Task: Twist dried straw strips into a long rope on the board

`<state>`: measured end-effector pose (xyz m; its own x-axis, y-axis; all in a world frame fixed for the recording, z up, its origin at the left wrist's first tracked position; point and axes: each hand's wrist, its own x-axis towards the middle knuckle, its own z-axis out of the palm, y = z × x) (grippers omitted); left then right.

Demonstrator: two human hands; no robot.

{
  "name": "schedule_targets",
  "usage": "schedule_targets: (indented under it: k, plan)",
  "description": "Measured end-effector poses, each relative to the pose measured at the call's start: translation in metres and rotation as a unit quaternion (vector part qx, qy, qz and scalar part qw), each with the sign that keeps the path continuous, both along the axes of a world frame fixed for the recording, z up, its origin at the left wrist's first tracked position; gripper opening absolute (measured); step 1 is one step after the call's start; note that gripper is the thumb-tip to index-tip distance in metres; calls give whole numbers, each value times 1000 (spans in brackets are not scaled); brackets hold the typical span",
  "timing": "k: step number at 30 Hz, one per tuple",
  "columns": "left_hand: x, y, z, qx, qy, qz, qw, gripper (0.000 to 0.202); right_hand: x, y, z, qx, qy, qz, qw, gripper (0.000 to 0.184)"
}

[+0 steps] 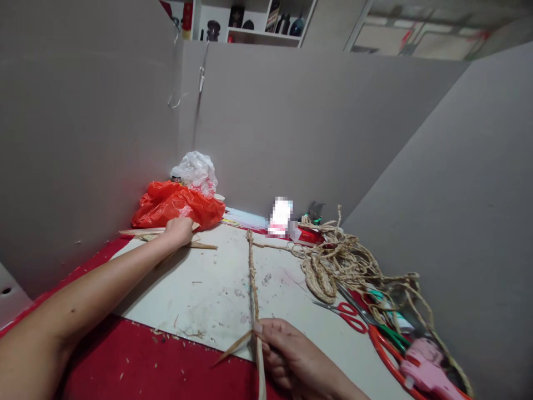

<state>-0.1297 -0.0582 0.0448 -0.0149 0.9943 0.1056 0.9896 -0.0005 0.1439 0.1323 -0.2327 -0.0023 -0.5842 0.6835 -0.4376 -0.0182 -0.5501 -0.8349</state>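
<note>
My right hand (287, 353), at the lower middle, pinches the near end of a braided straw cord (252, 272) between thumb and fingers. From the pinch, a loose brown strip (235, 347) sticks out to the left and a paler strip (261, 369) hangs toward me. The cord runs away across a white board (216, 300), then bends right toward the coil. At the far left of the board, my left hand (180, 230) is curled over some dried straw strips (204, 245), beside a red plastic bag (175, 205). Its fingertips are mostly hidden.
At right lie a tangled pile of straw cord (345, 255), red-handled scissors (347, 316), larger red-handled shears (385, 355) and a pink glue gun (427, 366). A bright blurred phone-like screen (280, 216) stands at the back. Grey partitions (291, 128) surround the red tabletop (166, 366).
</note>
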Motion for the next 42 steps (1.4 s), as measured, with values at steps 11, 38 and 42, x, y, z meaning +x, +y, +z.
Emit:
schedule_targets:
  k: [11, 38, 42]
  plan:
    - [-10, -36, 9, -36, -97, -195, 975, 32, -1, 0, -1, -18, 9, -11, 1000, 44]
    - [-17, -20, 13, -45, -160, -212, 963, 4, -1, 0, -3, -32, -15, -5, 999, 46]
    - [-15, -17, 11, 11, -165, -208, 964, 2, -2, -1, -1, -31, -14, -3, 999, 45]
